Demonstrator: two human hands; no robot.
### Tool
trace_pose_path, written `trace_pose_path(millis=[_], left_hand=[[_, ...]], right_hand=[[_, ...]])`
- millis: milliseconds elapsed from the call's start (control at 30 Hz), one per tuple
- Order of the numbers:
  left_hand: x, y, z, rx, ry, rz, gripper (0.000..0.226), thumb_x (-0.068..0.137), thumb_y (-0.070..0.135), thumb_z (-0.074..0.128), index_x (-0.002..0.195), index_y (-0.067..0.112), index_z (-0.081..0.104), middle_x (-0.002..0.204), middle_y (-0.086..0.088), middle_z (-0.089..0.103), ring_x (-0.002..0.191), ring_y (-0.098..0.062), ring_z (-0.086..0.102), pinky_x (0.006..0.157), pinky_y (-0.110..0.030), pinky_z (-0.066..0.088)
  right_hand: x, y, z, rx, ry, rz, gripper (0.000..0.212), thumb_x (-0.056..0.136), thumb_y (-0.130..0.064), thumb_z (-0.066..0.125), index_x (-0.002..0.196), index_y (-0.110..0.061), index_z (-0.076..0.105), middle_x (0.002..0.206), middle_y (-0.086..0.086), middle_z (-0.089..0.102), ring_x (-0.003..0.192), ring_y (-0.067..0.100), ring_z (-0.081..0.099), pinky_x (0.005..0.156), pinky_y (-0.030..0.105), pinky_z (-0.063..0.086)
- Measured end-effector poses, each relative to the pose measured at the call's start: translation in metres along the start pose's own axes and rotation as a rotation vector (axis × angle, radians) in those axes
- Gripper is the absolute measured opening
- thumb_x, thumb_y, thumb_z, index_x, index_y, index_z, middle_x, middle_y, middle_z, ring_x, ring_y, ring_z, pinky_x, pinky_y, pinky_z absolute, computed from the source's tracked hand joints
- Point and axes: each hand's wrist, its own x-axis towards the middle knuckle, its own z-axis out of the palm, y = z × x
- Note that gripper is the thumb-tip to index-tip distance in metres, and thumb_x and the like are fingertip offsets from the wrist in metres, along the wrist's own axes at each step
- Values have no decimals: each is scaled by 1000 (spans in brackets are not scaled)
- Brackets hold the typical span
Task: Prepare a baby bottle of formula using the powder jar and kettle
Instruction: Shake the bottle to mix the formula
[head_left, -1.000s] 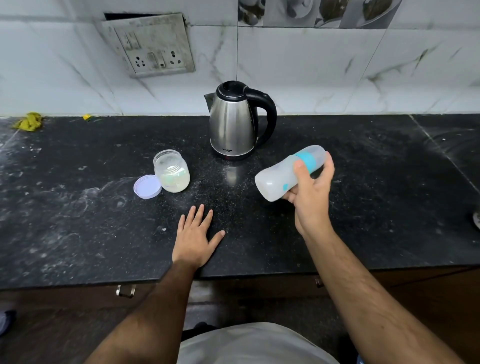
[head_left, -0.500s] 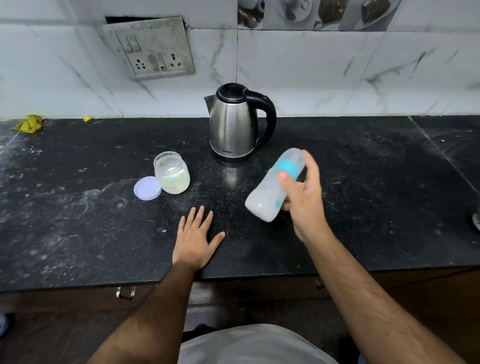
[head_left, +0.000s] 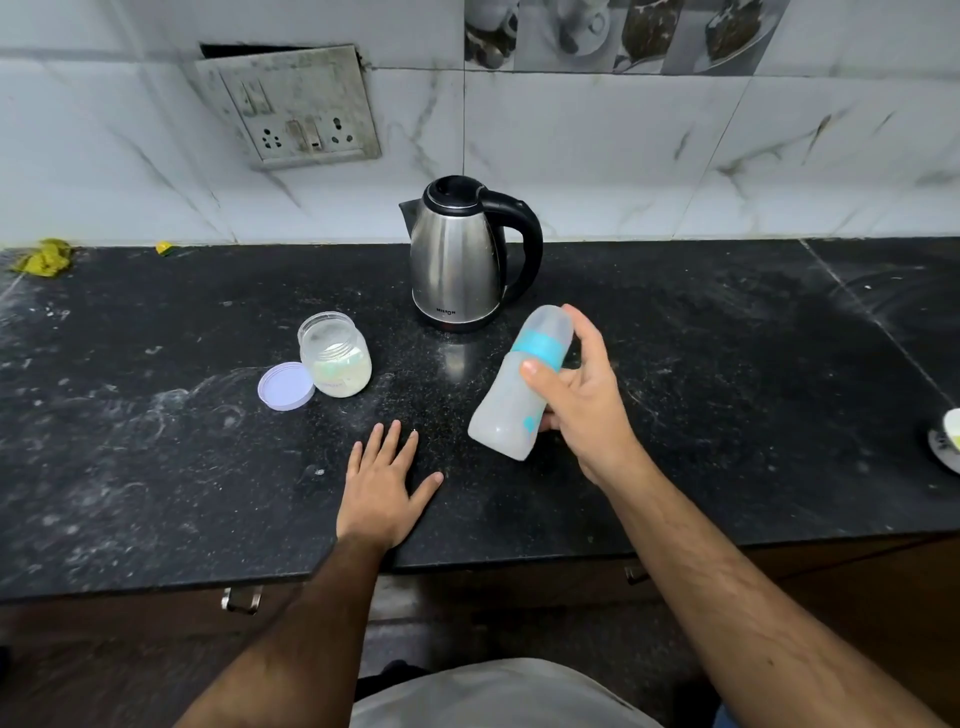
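The right hand (head_left: 582, 405) is gripping the capped bottle (head_left: 522, 384) above the worktop (head_left: 727, 415), right of the jar (head_left: 336, 354), and is swinging it more upright than a second ago; probably shaking to mix; the left hand (head_left: 382, 486) is staying flat, fingers spread, on the worktop.

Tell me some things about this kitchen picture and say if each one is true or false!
1. The right hand holds the baby bottle tilted. True.
2. The powder jar has its lid on. False: the purple lid lies on the counter beside the open jar.
3. The left hand rests flat on the counter. True.
4. The kettle lies on its side. False: it stands upright by the wall.
5. The left hand's fingers touch the jar. False: they are apart from it.
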Motion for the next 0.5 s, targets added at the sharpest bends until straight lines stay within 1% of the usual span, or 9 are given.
trace_pose_path(millis=[33,133,167,200,300,333,433,467,500], left_hand=[[0,0,0,-1,-1,0,76,94,70,30,156,26,25,166,1,11,154,-17,-1,125,-43,0],[-1,0,0,-4,1,4,76,94,70,30,156,26,25,166,1,12,154,-17,-1,125,-43,0],[-1,0,0,-4,3,4,76,94,70,31,156,26,25,166,1,12,154,-17,-1,125,-43,0],[-1,0,-1,-7,3,5,76,94,70,31,156,26,26,166,1,12,154,-17,-1,125,-43,0],[0,1,-1,-8,-2,3,76,94,70,30,156,27,25,166,1,12,154,-17,-2,125,-42,-1],[0,0,-1,-5,-4,2,76,94,70,29,156,27,24,166,2,11,154,-17,-2,125,-42,-1],[-1,-1,0,6,-3,5,81,90,74,22,156,27,24,166,1,12,154,-17,-2,125,-42,-1],[-1,-1,-1,5,1,6,83,89,74,19,156,26,25,166,1,12,154,-17,-2,125,-42,-1],[-1,0,-1,0,2,7,84,88,75,18,156,26,26,166,1,13,154,-18,-1,125,-42,-1]], right_hand=[[0,-1,-1,-4,-4,-13,69,96,-10,61,151,-28,25,97,-1,70,81,13,72,63,38,58],[9,-3,-5,103,213,-28,65,98,-16,58,152,-27,24,100,-7,65,83,10,72,60,34,57],[10,-4,-6,110,241,-20,64,99,-18,58,151,-27,23,100,-7,64,83,10,72,59,33,57],[10,-4,-6,90,216,-8,63,98,-18,58,151,-27,24,100,-6,64,83,11,72,58,33,57],[1,-3,-6,-48,-31,-2,66,96,-12,61,150,-27,26,95,-1,71,81,12,72,60,32,57],[0,-3,-8,-39,-35,-17,66,96,-10,61,150,-26,26,92,-4,72,81,12,72,61,32,57],[7,-4,-14,127,213,-23,60,98,-15,58,149,-26,28,96,-11,69,84,10,72,63,34,59],[8,-4,-14,143,258,-15,60,98,-17,58,149,-27,27,97,-9,67,84,11,73,62,34,59],[7,-3,-14,122,245,-7,61,98,-18,58,149,-27,26,97,-8,66,82,11,73,59,33,58]])
